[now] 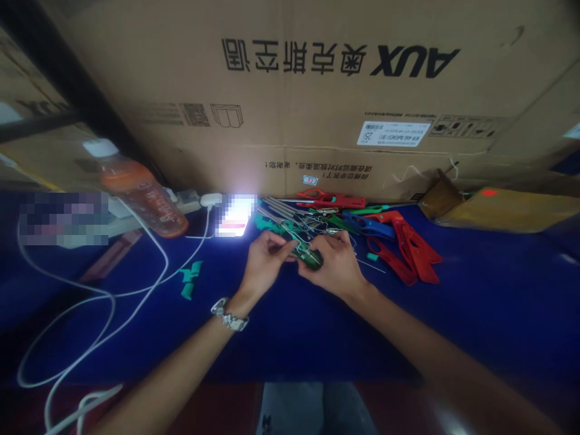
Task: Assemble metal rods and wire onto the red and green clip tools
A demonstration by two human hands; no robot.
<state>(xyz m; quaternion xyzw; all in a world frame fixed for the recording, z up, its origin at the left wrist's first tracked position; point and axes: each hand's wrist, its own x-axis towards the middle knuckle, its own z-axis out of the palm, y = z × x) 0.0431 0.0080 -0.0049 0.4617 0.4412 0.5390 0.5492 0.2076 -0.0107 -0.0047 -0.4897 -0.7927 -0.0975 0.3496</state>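
Note:
In the head view, a dark green see-through lighter body is between my hands, just above the blue table. My right hand is closed round its right side, with the thumb and fingers pressing on its upper part. My left hand pinches at its left end, where a thin pale wire shows; the fingertips partly hide the contact. Behind my hands lies a pile of lighter parts, with metal tubes, thin wires and small green plastic pieces. Several red lighter casings and a blue casing lie to the right.
A large cardboard box stands along the back. A lit phone, an orange drink bottle and a white cable are left. Green clips lie nearer me. A yellowish box is at the right.

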